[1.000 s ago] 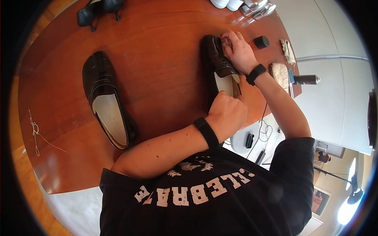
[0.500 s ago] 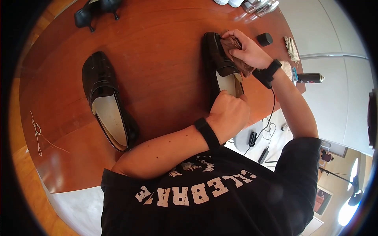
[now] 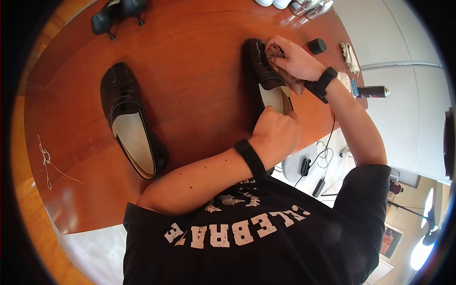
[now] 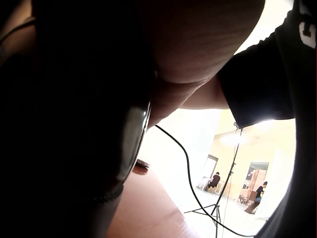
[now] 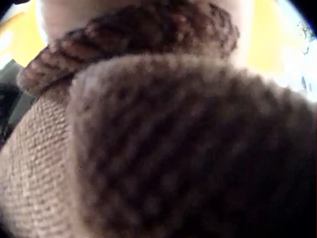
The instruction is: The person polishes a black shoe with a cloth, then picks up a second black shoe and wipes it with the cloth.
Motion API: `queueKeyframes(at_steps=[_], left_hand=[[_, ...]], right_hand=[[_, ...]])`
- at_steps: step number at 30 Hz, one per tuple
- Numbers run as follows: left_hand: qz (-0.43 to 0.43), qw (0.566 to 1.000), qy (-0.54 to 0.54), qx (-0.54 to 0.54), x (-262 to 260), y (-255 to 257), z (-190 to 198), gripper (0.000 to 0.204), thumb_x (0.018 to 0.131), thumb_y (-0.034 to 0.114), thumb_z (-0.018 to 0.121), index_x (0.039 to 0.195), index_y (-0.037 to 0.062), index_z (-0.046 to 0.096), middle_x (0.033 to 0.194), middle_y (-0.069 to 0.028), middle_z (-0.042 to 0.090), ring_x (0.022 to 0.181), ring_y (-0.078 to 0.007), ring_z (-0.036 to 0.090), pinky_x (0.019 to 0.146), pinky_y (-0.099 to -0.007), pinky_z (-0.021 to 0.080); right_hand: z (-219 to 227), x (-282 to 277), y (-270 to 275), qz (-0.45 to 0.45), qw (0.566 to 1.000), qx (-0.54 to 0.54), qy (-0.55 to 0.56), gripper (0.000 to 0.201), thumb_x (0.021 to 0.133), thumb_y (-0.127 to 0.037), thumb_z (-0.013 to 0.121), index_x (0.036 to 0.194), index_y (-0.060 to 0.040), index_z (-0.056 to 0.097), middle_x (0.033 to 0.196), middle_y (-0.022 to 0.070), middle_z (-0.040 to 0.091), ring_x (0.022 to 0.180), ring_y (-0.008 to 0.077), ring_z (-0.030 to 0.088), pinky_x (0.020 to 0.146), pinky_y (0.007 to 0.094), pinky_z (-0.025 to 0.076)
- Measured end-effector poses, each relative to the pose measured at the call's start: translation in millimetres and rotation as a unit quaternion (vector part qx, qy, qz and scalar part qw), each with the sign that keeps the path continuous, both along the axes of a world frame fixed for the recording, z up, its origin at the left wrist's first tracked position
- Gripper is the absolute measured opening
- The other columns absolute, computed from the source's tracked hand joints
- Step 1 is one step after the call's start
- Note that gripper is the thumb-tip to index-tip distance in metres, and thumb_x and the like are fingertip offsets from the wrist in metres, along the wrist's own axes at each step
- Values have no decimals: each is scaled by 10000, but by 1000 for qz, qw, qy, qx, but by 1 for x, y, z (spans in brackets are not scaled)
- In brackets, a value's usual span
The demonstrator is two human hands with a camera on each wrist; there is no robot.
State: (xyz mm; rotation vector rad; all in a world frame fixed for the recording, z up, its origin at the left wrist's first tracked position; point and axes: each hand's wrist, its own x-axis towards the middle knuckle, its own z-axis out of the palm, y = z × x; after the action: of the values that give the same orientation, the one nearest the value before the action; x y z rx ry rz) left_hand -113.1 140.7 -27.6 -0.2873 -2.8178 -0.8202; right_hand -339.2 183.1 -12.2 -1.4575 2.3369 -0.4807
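Note:
In the head view, a dark glossy loafer [image 3: 262, 66] with a pale insole points away from me. My left hand [image 3: 275, 130] grips its heel end, fingers curled over the rear rim. A crumpled brown cloth [image 3: 290, 80] is held in my right hand [image 3: 295, 61] against the outer right side of the loafer, close to the toe. Ribbed, woven fabric of that cloth [image 5: 163, 144] fills most of the right wrist view. Its matching loafer [image 3: 122, 97] stands apart on the left. The left wrist view is mostly the dark shine of the held loafer [image 4: 131, 144].
Black heeled shoes [image 3: 103, 23] stand at the table's far left. Beyond my right hand are a black cap-like cylinder [image 3: 317, 46], a pale cloth [image 3: 350, 58] and a spray can [image 3: 373, 91]. Thin string [image 3: 45, 156] lies at left. A black cable [image 3: 327, 137] hangs from the right wrist.
My right hand shifted right along the loafer's side, its cloth spreading out, then bunching up again slightly toward the toe. The left hand stays on the heel.

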Motion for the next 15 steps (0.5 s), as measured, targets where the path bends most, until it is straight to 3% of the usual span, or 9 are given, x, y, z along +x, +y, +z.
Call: queueKeyframes(at_steps=[4,7,10,15], left_hand=[[-1,1000,-6,2,0,-1,2,138,801,172,665,849,43,663,589,-33,665,562,-178,687,633,-333,450],[-7,1000,-9,6,-1,-2,1,139,801,160,664,853,31,657,588,-36,667,562,-174,687,631,-330,451],[-13,1000,-25,11,0,-4,6,137,792,144,664,847,19,649,585,-46,667,554,-178,684,625,-328,448],[-9,1000,-7,22,0,-3,3,137,776,134,672,835,14,641,575,-57,662,536,-184,675,620,-327,447]], right_hand=[[-12,2,-14,1,997,-78,-20,245,904,-47,610,1147,-65,590,1115,134,638,1052,306,641,927,384,511],[-12,14,-37,-8,992,-71,106,247,906,-61,604,1152,-91,610,1124,143,628,1052,345,643,909,404,524],[-28,-5,-51,-18,986,-93,139,254,901,-141,621,1155,-122,628,1110,205,617,979,443,649,866,487,556],[-22,-1,-49,-13,989,-67,132,279,897,-153,634,1175,-130,616,1102,213,610,969,448,650,876,485,557]])
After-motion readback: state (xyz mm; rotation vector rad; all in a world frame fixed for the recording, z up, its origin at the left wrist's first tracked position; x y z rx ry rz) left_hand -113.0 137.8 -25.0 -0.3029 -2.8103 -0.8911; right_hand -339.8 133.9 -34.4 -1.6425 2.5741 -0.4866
